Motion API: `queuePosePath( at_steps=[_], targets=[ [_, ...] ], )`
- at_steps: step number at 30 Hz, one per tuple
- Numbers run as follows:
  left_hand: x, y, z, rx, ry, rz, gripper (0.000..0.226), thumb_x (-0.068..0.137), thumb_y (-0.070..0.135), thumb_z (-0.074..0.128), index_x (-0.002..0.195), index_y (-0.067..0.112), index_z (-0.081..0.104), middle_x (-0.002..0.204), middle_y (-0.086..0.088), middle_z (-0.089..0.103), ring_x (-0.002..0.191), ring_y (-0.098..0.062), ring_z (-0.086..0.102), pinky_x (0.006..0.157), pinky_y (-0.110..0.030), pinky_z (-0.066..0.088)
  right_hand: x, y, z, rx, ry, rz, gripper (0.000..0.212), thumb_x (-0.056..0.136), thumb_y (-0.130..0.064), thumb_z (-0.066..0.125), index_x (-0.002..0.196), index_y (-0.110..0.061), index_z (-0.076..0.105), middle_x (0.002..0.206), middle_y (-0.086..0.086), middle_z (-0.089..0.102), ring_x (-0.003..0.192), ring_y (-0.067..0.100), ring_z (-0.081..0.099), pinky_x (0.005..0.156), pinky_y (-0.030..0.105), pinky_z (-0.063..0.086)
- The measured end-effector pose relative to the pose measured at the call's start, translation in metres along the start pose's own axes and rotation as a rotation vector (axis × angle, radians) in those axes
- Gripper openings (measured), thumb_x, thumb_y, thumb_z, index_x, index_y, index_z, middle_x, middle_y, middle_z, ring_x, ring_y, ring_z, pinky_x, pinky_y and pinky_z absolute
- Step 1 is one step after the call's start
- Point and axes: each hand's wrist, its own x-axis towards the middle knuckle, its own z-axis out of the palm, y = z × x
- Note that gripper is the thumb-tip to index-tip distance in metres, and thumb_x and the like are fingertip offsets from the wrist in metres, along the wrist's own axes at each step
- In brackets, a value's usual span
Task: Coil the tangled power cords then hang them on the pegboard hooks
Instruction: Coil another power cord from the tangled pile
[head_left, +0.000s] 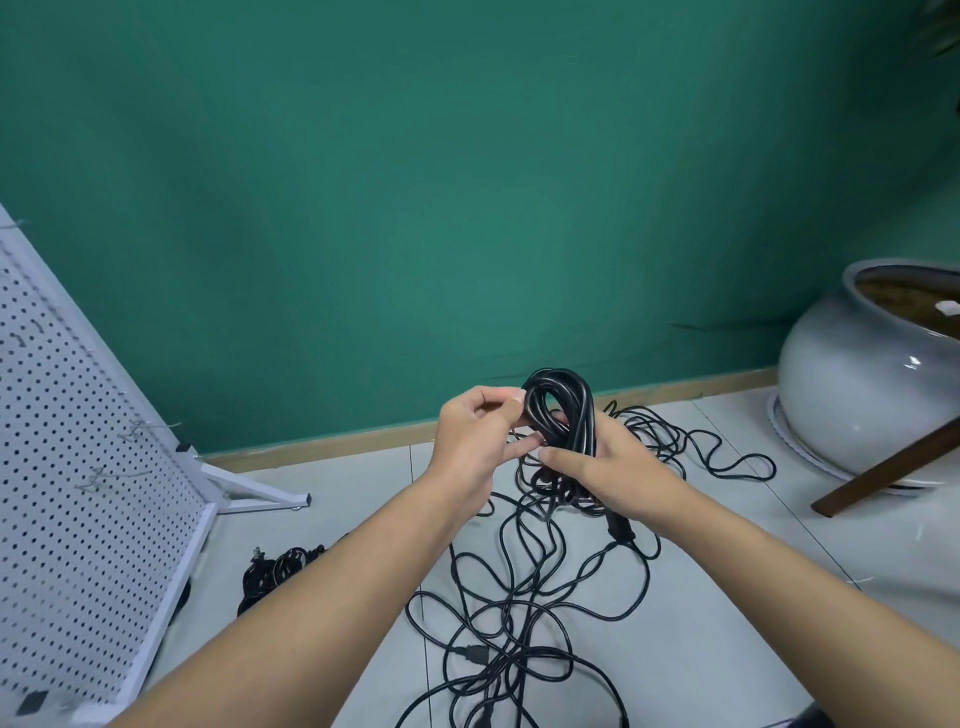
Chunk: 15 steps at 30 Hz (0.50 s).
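Leaning at the left edge of the floor (363, 478): white pegboard (78, 467), hooks (145, 427) bare. Standing at its right edge: glazed pot (857, 374) holding soil (904, 296). Sprawled mid-floor: tangled cords (519, 613), likely light, limp, springy. Raised above them: black coil (563, 410), clasped mid-bundle by right hand (623, 467), pinched at top loop by left hand (467, 441). Best grasped across all loops.

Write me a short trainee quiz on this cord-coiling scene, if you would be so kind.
1. True or false: tangled cords lie loose on the floor.
2. Where does the pegboard stand in the view? A left, B right, C centre.
3. Which hand wraps round the middle of the coiled cord?
Key: 1 true; 2 A; 3 the right hand.
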Motion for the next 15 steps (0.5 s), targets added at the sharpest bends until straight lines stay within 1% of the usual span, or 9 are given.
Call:
queuePosePath(
  at_steps=[3,4,5,7,9,11,12,13,15],
  targets=[
    [0.003,-0.001,-0.002,0.017,-0.072,0.016,0.009,0.102,0.004,0.058,0.104,0.0,0.066,0.111,-0.02,0.074,0.103,-0.026,0.074,0.086,-0.039,0.063,0.001,0.0,0.002,0.059,0.023,0.021,0.021,0.099,-0.005,0.063,0.115,-0.018,0.06,0.095,-0.003,0.067,0.085,0.013,0.065,0.075,0.026,0.053],
    [0.004,-0.003,-0.004,0.059,-0.11,0.008,0.012,0.103,0.005,0.055,0.105,0.003,0.066,0.11,-0.017,0.075,0.102,-0.024,0.073,0.087,-0.037,0.062,0.001,0.0,0.002,0.065,0.028,0.026,0.02,0.1,-0.005,0.063,0.114,-0.018,0.06,0.091,-0.006,0.067,0.081,0.011,0.064,0.072,0.024,0.051],
    [0.005,-0.006,-0.008,0.144,-0.145,-0.002,0.017,0.103,0.004,0.05,0.105,0.008,0.066,0.111,-0.013,0.075,0.1,-0.021,0.072,0.087,-0.036,0.061,0.002,0.001,0.001,0.063,0.037,0.026,0.02,0.1,-0.005,0.063,0.113,-0.02,0.06,0.089,-0.011,0.068,0.079,0.007,0.064,0.074,0.023,0.05],
    [0.009,-0.02,-0.02,0.446,-0.223,-0.003,0.027,0.099,0.003,0.045,0.107,0.017,0.066,0.114,-0.007,0.072,0.095,-0.02,0.067,0.086,-0.036,0.057,0.002,0.002,-0.002,0.067,0.066,0.032,0.02,0.099,-0.008,0.065,0.11,-0.024,0.061,0.086,-0.015,0.07,0.08,0.005,0.066,0.081,0.026,0.05],
    [0.007,-0.033,-0.03,0.76,-0.384,0.008,0.035,0.094,0.003,0.048,0.116,0.022,0.066,0.117,-0.002,0.069,0.095,-0.018,0.064,0.09,-0.036,0.053,0.002,0.001,-0.005,0.094,0.086,0.053,0.017,0.098,-0.012,0.067,0.109,-0.024,0.062,0.083,-0.012,0.07,0.085,0.014,0.067,0.086,0.034,0.051],
    [0.007,-0.046,-0.035,0.937,-0.543,0.012,0.048,0.088,0.003,0.052,0.131,0.021,0.061,0.132,0.004,0.064,0.119,-0.012,0.061,0.11,-0.035,0.047,0.003,-0.001,-0.007,0.145,0.101,0.066,0.013,0.098,-0.013,0.068,0.108,-0.02,0.062,0.079,-0.008,0.069,0.086,0.02,0.067,0.084,0.036,0.05],
    [0.005,-0.048,-0.034,0.986,-0.595,0.008,0.053,0.087,0.004,0.055,0.137,0.022,0.058,0.139,0.006,0.06,0.13,-0.011,0.056,0.116,-0.034,0.042,0.002,-0.002,-0.008,0.177,0.104,0.068,0.012,0.098,-0.012,0.068,0.108,-0.017,0.062,0.078,-0.005,0.068,0.084,0.021,0.066,0.08,0.035,0.051],
    [0.002,-0.048,-0.032,1.016,-0.632,0.0,0.055,0.089,0.004,0.057,0.14,0.025,0.055,0.144,0.008,0.056,0.135,-0.01,0.051,0.116,-0.03,0.039,0.003,-0.002,-0.009,0.206,0.106,0.067,0.012,0.098,-0.011,0.068,0.108,-0.015,0.062,0.078,-0.002,0.067,0.081,0.023,0.065,0.075,0.033,0.052],
    [0.0,-0.048,-0.03,1.073,-0.688,0.033,0.053,0.094,0.008,0.06,0.142,0.031,0.054,0.147,0.011,0.053,0.136,-0.008,0.047,0.11,-0.024,0.038,0.003,-0.005,-0.011,0.232,0.112,0.063,0.012,0.097,-0.01,0.068,0.106,-0.011,0.06,0.077,0.003,0.065,0.075,0.024,0.063,0.064,0.027,0.051]
  ],
)
